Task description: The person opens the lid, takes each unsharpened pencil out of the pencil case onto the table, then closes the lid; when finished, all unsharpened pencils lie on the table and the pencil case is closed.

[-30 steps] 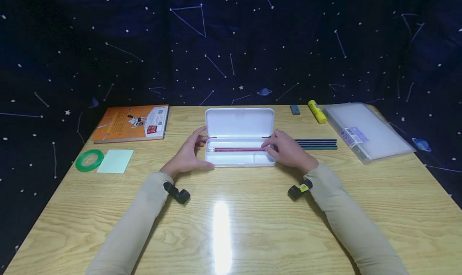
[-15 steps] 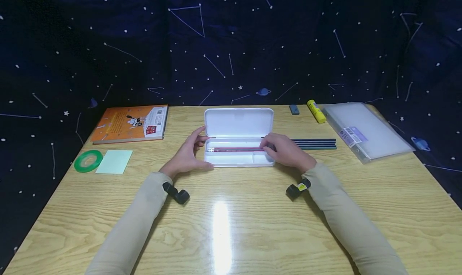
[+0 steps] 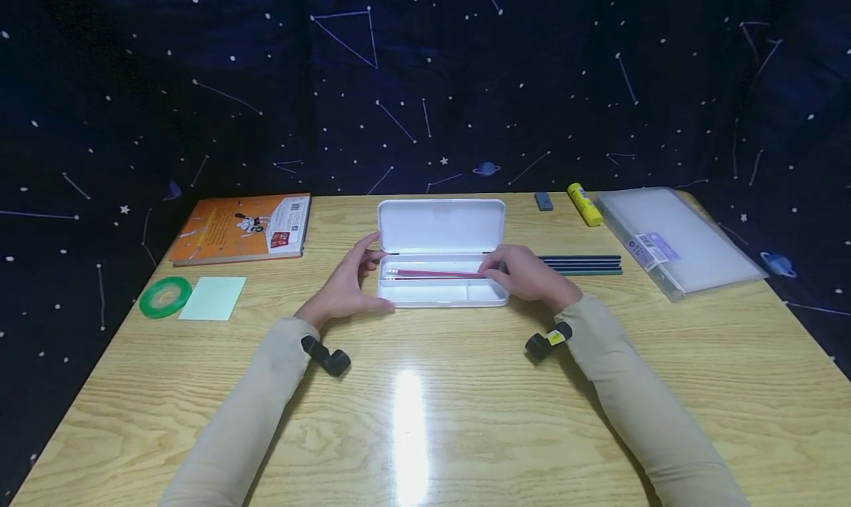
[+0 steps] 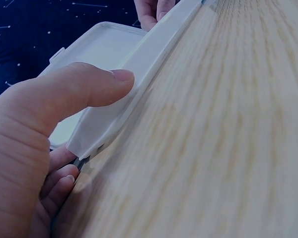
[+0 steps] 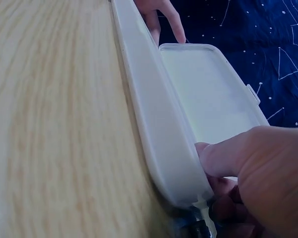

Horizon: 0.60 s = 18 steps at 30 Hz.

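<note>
The upper red pencil (image 3: 439, 273) lies inside the open white pencil case (image 3: 425, 293), slightly askew from the lower red pencil (image 3: 425, 278), its pale end pointing to 9 o'clock. At its 3 o'clock end, the right hand (image 3: 528, 274) pinches it between thumb and curled fingers, though the case wall hides the exact contact from the wrist camera. A light pinch should suffice, and raising both ends evenly would probably stop the pale end from catching on the case's wall or dragging the neighbouring pencil along. At the case's 9 o'clock end, the left hand (image 3: 341, 287) holds it with thumb and fingers spread apart, the thumb on the front wall; steady, gentle pressure there should prevent skidding without tipping the upright lid (image 3: 442, 228). Beyond the right hand, the dark pencils (image 3: 585, 265) lie on the surface (image 3: 465, 403) toward 3 o'clock, so the right wrist is best lifted clear of them. The eraser (image 3: 544, 202) sits well apart toward 2 o'clock.
</note>
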Motion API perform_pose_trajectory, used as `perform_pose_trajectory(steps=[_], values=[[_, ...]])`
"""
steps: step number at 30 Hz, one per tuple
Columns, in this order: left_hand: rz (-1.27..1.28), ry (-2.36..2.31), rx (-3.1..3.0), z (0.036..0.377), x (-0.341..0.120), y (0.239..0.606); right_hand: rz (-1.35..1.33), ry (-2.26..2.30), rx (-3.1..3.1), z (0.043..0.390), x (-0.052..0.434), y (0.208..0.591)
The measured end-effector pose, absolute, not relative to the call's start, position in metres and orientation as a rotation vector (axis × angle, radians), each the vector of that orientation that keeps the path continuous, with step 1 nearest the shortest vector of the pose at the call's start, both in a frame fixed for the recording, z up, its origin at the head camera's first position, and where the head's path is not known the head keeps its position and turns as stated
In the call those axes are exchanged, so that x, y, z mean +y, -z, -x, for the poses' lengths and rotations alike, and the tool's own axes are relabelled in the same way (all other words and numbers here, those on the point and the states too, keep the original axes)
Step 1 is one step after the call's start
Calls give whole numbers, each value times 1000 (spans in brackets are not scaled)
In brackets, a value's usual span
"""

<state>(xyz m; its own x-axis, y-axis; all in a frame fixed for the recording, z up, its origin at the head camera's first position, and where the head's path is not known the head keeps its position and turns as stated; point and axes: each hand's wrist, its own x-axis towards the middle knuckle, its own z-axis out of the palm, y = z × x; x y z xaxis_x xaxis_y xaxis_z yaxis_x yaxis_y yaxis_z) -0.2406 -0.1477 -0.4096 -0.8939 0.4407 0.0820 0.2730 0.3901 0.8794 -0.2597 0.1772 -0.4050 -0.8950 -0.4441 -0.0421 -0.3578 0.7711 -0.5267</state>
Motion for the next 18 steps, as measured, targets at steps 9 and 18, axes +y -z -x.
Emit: perform_pose_trajectory(steps=[9, 18], values=[[-635, -1515, 2480, 239, -148, 408, 645, 756, 2808, 258, 173, 401], [-649, -1507, 2491, 239, -147, 408, 624, 706, 2821, 259, 173, 405]])
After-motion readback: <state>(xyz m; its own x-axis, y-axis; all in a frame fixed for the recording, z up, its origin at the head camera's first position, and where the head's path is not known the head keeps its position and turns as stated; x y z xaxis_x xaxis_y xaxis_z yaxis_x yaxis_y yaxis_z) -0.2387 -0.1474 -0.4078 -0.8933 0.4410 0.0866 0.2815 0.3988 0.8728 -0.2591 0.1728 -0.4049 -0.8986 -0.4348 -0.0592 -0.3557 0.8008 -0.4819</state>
